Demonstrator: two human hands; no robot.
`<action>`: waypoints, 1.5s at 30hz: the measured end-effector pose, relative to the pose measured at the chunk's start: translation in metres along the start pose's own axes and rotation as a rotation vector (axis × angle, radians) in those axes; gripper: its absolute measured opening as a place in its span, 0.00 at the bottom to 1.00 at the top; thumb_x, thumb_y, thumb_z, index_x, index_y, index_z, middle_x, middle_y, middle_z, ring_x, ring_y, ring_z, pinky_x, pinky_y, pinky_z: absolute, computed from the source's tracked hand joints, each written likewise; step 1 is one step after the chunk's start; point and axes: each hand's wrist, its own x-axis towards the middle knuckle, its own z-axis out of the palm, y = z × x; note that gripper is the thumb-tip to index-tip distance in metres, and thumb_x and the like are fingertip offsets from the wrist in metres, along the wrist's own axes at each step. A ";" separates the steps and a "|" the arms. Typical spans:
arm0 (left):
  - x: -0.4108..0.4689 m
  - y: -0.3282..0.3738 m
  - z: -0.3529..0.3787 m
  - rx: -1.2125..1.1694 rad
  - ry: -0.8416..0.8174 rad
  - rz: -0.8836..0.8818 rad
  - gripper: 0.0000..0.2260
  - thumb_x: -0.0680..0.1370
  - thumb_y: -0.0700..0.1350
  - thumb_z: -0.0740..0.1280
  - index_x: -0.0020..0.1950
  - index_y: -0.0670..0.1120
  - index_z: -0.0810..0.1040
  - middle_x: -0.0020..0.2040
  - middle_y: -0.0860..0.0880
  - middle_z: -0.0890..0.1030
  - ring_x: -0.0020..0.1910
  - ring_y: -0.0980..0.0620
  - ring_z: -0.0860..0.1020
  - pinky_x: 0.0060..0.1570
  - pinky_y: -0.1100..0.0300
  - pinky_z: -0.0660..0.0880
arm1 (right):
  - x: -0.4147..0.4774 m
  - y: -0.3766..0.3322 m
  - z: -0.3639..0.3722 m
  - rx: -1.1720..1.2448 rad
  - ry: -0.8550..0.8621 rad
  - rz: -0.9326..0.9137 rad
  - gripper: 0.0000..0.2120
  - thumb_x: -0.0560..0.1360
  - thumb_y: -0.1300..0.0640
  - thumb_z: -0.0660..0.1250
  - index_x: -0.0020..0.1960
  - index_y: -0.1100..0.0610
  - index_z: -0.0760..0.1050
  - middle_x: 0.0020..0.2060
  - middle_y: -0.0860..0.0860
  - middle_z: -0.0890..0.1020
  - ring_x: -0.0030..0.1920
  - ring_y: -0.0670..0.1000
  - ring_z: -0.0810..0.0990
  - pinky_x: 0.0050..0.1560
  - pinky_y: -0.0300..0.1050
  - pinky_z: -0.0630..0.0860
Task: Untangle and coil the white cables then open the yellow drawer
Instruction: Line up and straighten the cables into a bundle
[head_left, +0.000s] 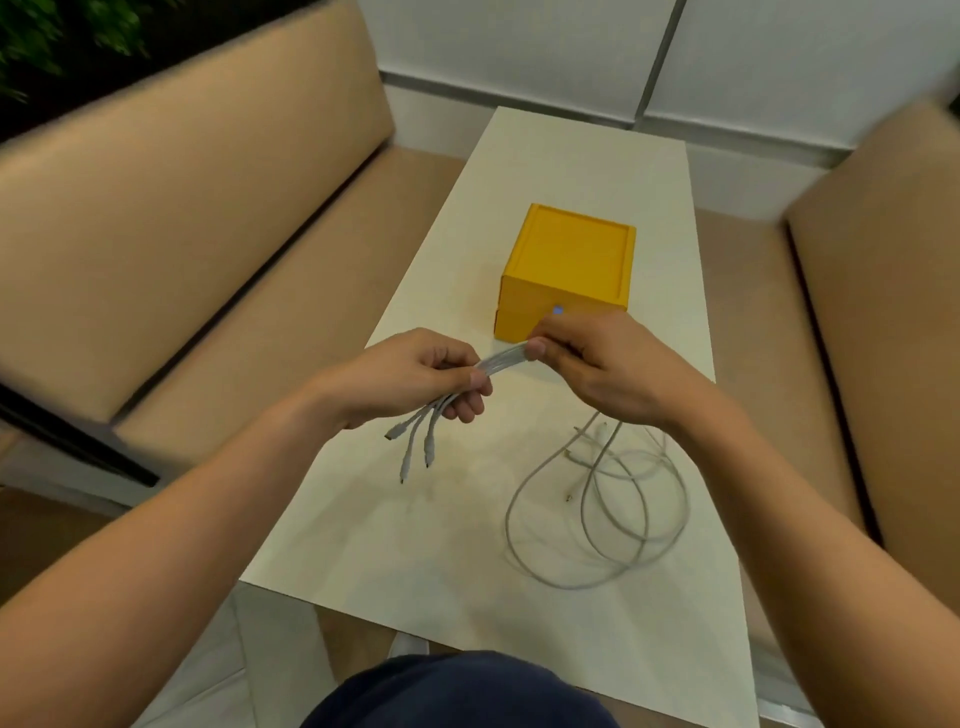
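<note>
Several white cables (504, 361) run as one flat bundle between two hands held just above the worktop (415, 571). The left hand (410, 376) has its fingers (470, 402) curled round the bundle close to the plugs, apparently to keep the ends level. A few connector ends (415, 449) fan out and hang just below those fingers. The right hand (602, 369) pinches the same bundle a little further along, thumb on top. This grip looks suited to drawing the strands straight and side by side.

The cables are thin, pale and limp. Between the two grips they lie parallel and taut. Past the right fingers the slack drops to the worktop and sprawls in loose, overlapping loops (597, 519) on the person's side of that hand, so by the look of it they are untangled in part and not yet coiled.

The yellow drawer box (569, 260) sits just beyond the right fingers and appears closed. Its small blue knob (557, 310) shows right above the knuckles, untouched.
</note>
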 end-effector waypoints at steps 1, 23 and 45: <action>0.001 0.000 0.000 -0.008 0.012 0.021 0.10 0.85 0.43 0.63 0.52 0.41 0.83 0.45 0.44 0.86 0.44 0.49 0.85 0.48 0.58 0.80 | 0.002 0.000 0.000 -0.004 0.015 0.018 0.11 0.85 0.48 0.59 0.55 0.49 0.79 0.37 0.45 0.78 0.37 0.46 0.74 0.38 0.53 0.73; -0.011 -0.021 -0.039 0.007 0.012 0.167 0.05 0.82 0.44 0.70 0.49 0.44 0.83 0.42 0.47 0.88 0.43 0.50 0.87 0.51 0.56 0.81 | 0.014 -0.061 0.049 0.048 0.170 0.084 0.08 0.85 0.54 0.61 0.48 0.53 0.75 0.35 0.40 0.73 0.37 0.43 0.72 0.35 0.39 0.66; 0.021 -0.006 -0.035 -0.277 -0.173 0.104 0.11 0.86 0.42 0.61 0.61 0.38 0.79 0.54 0.41 0.86 0.53 0.43 0.86 0.59 0.50 0.82 | 0.022 -0.030 0.003 -0.097 0.128 0.033 0.08 0.84 0.53 0.63 0.46 0.49 0.76 0.31 0.39 0.72 0.35 0.40 0.72 0.33 0.47 0.68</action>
